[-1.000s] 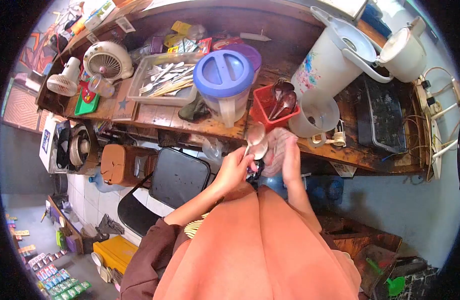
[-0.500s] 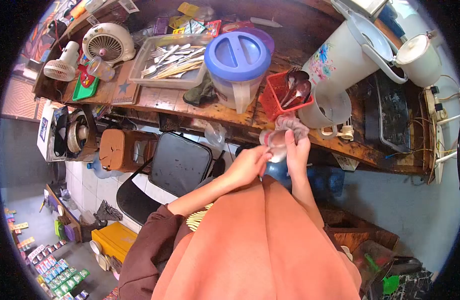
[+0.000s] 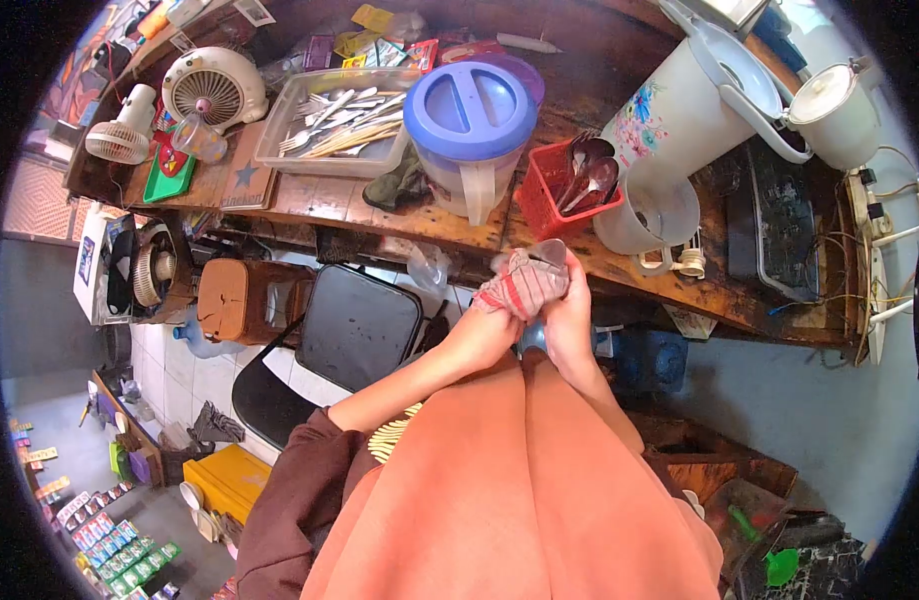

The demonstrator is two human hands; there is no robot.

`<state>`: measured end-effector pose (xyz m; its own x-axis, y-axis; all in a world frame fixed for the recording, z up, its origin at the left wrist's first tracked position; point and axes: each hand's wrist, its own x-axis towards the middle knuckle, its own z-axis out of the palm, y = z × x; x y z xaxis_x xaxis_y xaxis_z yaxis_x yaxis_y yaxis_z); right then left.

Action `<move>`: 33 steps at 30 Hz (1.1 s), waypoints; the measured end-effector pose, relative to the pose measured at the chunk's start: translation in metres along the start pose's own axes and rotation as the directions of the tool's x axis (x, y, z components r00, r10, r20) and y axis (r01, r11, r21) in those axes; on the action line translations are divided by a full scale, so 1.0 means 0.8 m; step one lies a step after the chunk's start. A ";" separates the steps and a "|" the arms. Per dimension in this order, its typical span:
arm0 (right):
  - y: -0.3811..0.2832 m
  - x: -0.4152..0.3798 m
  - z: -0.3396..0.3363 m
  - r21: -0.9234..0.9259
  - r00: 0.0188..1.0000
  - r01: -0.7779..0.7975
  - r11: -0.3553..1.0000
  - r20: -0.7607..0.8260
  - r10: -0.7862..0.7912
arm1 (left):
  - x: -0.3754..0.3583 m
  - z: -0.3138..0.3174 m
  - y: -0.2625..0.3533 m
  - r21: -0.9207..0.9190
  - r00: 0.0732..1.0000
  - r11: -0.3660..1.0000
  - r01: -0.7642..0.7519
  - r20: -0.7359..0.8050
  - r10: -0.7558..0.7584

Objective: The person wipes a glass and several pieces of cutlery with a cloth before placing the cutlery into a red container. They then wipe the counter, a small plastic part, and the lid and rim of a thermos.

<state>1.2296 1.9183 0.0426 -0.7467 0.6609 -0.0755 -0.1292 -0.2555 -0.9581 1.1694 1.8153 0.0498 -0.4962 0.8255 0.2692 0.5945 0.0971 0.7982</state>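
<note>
A pale cloth with red stripes is bunched between my two hands, just in front of the table edge. My left hand is closed on the cloth from the left, its fingertips mostly covered. On the other side, my right hand is curled around a shiny metal piece that looks like a spoon. Its rounded end pokes out above the cloth, and the rest is hidden by the cloth and fingers. Nearest beyond my hands is a red plastic basket with several dark-looking spoons.
The wooden table carries a clear tray of cutlery, a blue-lidded pitcher, a clear jug and a tall flowered container. A black folding chair stands to the left below the table.
Both hands have turned and moved slightly left. The cloth has shifted from beside my right fingers to over my left fingers, and the metal end now points up.
</note>
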 end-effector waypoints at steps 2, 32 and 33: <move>0.002 0.011 -0.008 -0.011 0.988 -0.148 0.989 0.041 0.148 | 0.009 -0.006 0.014 -0.059 0.997 0.996 -0.068 -0.037 0.066; -0.033 0.008 0.002 0.173 0.951 -0.242 0.955 0.236 0.198 | -0.006 -0.037 0.020 0.188 0.787 0.878 0.441 0.390 -0.478; -0.038 0.010 0.000 0.137 0.979 -0.182 0.974 0.119 0.166 | -0.007 -0.057 0.017 0.292 0.795 0.869 0.399 0.363 -0.486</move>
<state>1.2275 1.9309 0.0709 -0.8301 0.5206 -0.1999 -0.0795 -0.4653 -0.8816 1.1511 1.7865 0.0835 -0.4535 0.8108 -0.3702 0.5040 0.5758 0.6437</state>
